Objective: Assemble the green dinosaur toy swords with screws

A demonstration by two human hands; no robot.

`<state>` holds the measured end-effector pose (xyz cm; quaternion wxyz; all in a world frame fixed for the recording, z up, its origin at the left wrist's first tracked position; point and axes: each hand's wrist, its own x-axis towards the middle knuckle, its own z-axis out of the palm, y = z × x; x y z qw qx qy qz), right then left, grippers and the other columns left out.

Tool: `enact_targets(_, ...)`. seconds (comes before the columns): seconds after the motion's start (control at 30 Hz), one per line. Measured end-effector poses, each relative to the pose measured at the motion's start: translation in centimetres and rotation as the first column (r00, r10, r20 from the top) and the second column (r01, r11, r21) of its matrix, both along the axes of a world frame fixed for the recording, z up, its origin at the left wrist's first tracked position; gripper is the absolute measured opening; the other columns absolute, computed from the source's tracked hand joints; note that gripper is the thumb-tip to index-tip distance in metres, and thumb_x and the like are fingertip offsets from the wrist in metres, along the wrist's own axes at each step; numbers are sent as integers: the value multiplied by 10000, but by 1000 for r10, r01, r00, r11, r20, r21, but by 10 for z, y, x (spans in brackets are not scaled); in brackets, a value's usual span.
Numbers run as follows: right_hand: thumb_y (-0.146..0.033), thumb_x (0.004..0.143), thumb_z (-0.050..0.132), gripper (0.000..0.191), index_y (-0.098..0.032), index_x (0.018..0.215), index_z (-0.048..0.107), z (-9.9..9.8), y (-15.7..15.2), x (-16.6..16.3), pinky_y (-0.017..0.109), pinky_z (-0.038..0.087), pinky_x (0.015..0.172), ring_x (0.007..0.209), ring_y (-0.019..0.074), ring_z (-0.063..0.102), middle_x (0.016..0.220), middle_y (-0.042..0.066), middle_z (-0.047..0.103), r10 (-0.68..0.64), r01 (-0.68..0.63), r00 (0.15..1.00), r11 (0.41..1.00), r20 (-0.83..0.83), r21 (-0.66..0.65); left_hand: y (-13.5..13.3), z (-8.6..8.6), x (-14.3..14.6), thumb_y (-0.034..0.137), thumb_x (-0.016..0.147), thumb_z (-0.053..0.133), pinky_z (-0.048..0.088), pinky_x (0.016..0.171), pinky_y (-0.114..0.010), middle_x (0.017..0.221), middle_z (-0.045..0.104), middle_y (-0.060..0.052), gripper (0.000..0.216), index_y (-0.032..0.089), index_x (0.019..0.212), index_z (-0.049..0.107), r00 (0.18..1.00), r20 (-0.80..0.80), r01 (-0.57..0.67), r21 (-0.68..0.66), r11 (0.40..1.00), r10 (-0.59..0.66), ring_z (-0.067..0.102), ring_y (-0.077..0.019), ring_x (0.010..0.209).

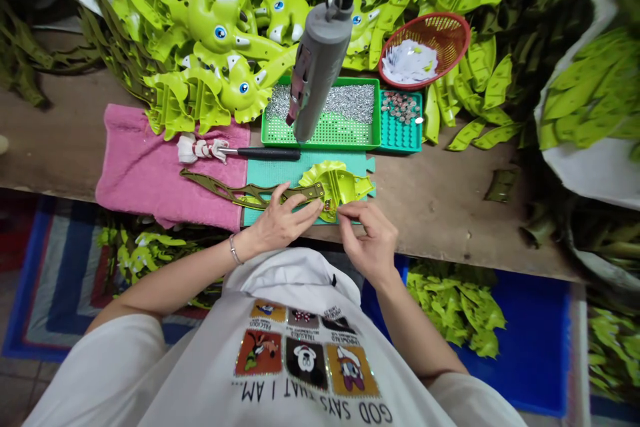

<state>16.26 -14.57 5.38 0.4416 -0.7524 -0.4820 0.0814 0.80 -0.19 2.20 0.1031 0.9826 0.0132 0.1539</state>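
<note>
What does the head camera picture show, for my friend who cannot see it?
Two bare hands, the left hand and the right hand, press on a lime-green toy part and a dark olive piece at the edge of a wooden bench. Behind lie a green tray of screws, a hanging grey screwdriver, a pink towel and piled green dinosaur shells.

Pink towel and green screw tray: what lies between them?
In the head view, a tool with a black handle and a cloth-wrapped end lies between the pink towel and the green screw tray, resting partly on the towel.

Both hands [325, 227] on green shell [336, 185]
</note>
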Motion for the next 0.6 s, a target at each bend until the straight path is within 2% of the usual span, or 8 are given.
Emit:
enact_targets(0.1,-193,881,606,78,-224,860,674,-9,-7,-8,332,601,718,760,177,706,824,37,729,-73,69,985,997,-155,-29,5,7,-2,75,951,516,267,1165,-550,1285,691,-26,375,255,1260,629,999,16,44,25,999,-45,621,-198,1112)
enact_targets(0.17,-233,877,625,52,-216,886,673,-15,-9,-14,304,607,663,695,164,707,799,29,731,-116,99,947,992,-300,-73,8,12,-2,78,943,541,266,1164,-555,1290,689,-24,393,271,1277,617,998,11,69,-2,998,-69,627,-198,1123)
enact_targets(0.23,-257,871,633,60,-210,887,666,-19,-9,-18,282,605,621,641,153,700,772,21,730,-146,116,915,988,-376,-102,9,16,-2,65,937,535,264,1168,-557,1298,685,-22,437,288,1308,592,996,-13,83,-24,996,-83,624,-197,1141)
enact_targets(0.3,-248,865,627,52,-212,858,664,-19,-8,-20,273,599,597,619,149,690,749,16,726,-152,126,936,987,-318,-101,10,18,-3,51,928,521,263,1172,-558,1318,672,-25,469,297,1325,574,995,-41,89,-24,996,-90,613,-202,1162)
enact_targets(0.37,-213,866,603,70,-218,833,664,-18,-7,-21,284,599,606,641,156,690,746,17,722,-126,114,977,990,-172,-79,9,18,-4,56,916,528,264,1173,-566,1348,649,-32,477,300,1323,568,993,-68,94,-4,996,-94,593,-217,1189)
enact_targets(0.47,-161,883,567,123,-225,843,664,-17,-7,-19,325,613,684,762,181,715,822,44,734,-74,74,997,997,-1,-37,7,18,-5,95,927,525,247,1178,-583,1379,624,-30,431,299,1304,571,990,-103,105,83,991,-96,559,-233,1215)
enact_targets(0.6,-156,883,606,91,-222,893,668,-15,-11,-15,369,607,772,886,201,714,951,82,733,-58,58,998,998,34,-3,2,19,-4,175,970,499,219,1184,-595,1364,631,-25,327,266,1270,592,995,-76,86,200,976,-72,552,-241,1181)
